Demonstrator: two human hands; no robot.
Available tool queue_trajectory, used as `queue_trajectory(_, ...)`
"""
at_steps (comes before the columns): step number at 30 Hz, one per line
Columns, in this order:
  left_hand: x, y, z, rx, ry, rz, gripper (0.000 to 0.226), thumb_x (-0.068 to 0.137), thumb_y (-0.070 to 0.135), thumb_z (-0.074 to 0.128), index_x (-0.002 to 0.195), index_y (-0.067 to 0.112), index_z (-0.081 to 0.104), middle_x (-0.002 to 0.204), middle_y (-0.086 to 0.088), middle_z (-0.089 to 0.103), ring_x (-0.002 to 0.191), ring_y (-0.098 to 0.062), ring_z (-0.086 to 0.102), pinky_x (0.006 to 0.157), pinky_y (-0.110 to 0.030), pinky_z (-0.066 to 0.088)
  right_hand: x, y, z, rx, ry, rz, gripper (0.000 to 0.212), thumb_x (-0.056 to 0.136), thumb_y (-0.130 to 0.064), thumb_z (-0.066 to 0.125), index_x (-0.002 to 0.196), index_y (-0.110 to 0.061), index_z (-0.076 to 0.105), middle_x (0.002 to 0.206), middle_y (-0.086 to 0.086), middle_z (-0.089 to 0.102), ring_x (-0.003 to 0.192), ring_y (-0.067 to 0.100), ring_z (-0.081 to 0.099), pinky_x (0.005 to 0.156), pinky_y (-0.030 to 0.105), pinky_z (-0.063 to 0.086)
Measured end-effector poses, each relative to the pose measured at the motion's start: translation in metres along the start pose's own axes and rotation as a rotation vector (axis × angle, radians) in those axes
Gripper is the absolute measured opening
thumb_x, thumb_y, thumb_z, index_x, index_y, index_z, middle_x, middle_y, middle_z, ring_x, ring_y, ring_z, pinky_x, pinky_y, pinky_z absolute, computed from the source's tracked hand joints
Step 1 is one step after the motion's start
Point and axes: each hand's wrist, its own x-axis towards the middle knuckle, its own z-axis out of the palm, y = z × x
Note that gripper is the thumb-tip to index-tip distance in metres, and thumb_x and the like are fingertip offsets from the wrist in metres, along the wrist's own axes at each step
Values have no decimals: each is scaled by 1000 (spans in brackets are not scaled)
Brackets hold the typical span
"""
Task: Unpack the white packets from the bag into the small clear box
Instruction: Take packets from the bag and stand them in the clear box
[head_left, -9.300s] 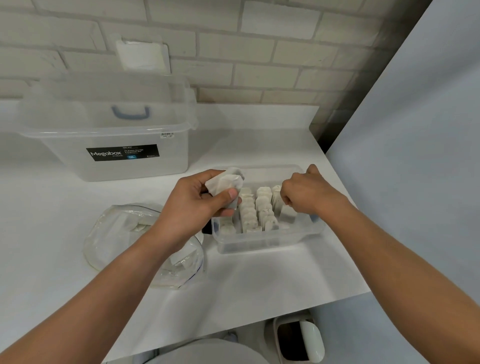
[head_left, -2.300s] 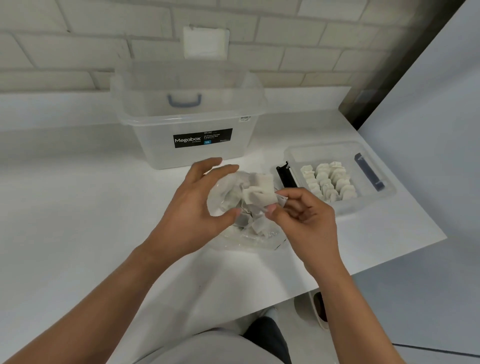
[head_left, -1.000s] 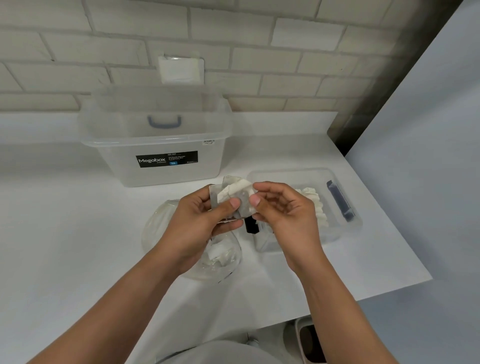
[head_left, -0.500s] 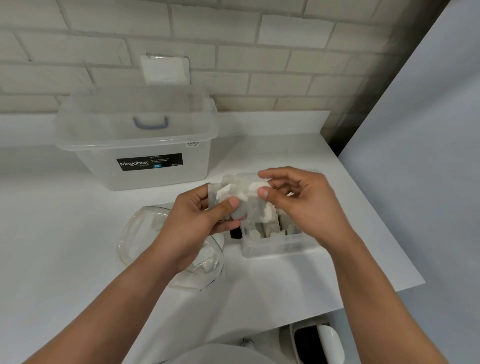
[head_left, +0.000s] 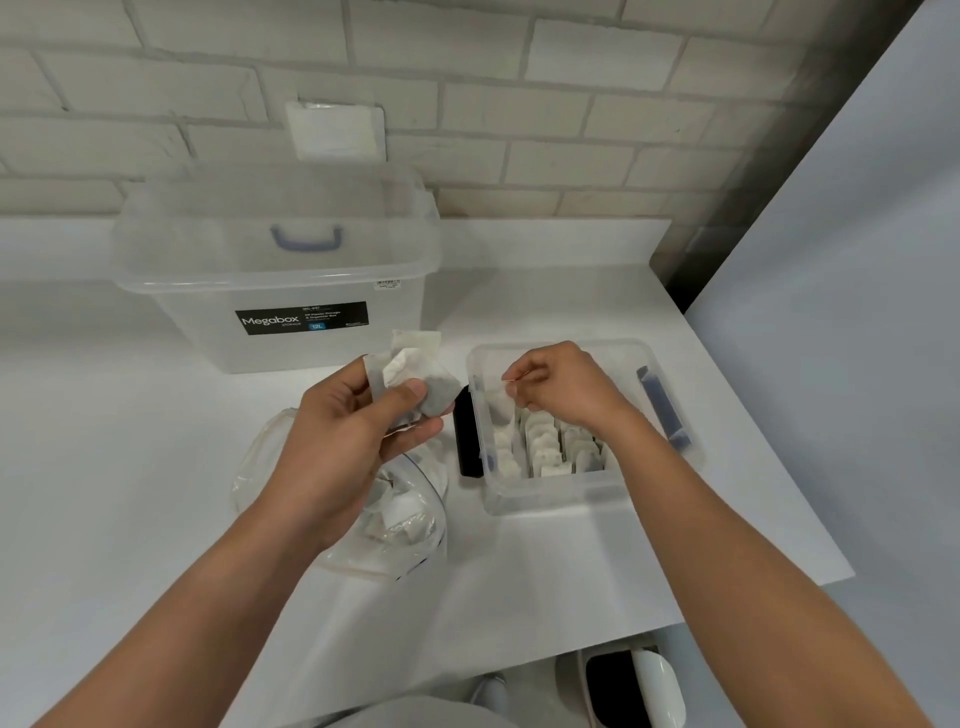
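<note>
My left hand (head_left: 353, 431) grips a small bunch of white packets (head_left: 415, 366) above the table, left of the small clear box (head_left: 550, 496). My right hand (head_left: 558, 387) hovers over the box and pinches one white packet (head_left: 500, 410) at its top, lowering it into the box's left end. Rows of white packets (head_left: 545, 449) stand upright inside the box. The clear plastic bag (head_left: 400, 519) lies on the table under my left wrist with a few packets still inside it.
A large clear Megabox tub (head_left: 280, 270) with a lid stands at the back against the brick wall. A black clip (head_left: 467, 436) sits on the small box's left end, a blue one (head_left: 662, 405) on its right. The table edge runs close to the box's right.
My right hand has drawn one packet away from the bunch in my left hand and moved right, over the small box. The left hand keeps the remaining packets.
</note>
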Motion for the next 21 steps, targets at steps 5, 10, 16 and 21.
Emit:
queue_trajectory(5, -5, -4, 0, 41, -36, -31, 19, 95, 5, 63, 112, 8, 72, 108, -18, 75, 105, -34, 71, 78, -29, 61, 12, 4, 19, -300, 117, -63, 9, 87, -18, 79, 96, -16, 79, 87, -1, 76, 86, 15, 72, 88, 31, 58)
queue_trajectory(10, -7, -6, 2, 153, -49, 3, 16, 92, 9, 69, 106, 14, 74, 89, -5, 77, 82, -15, 70, 78, -34, 60, 17, 5, 27, -538, 169, -61, 24, 88, -40, 76, 99, -20, 73, 97, 4, 73, 96, 28, 66, 83, 36, 54)
queue_trajectory(16, -9, -7, 9, 148, -67, 5, 20, 90, 8, 71, 110, 12, 72, 92, -7, 78, 82, -16, 73, 68, -29, 59, -37, -22, -5, -56, 344, -103, 17, 88, -37, 77, 97, -23, 77, 89, -11, 76, 83, 8, 71, 82, 31, 57)
queue_trajectory(21, -10, -10, 16, 213, -90, 9, 24, 86, 8, 76, 109, 12, 71, 95, -9, 78, 87, -23, 75, 63, -26, 57, -100, -54, -9, 536, 124, -194, 16, 88, -16, 77, 104, -17, 78, 95, 3, 77, 84, 20, 72, 74, 28, 60)
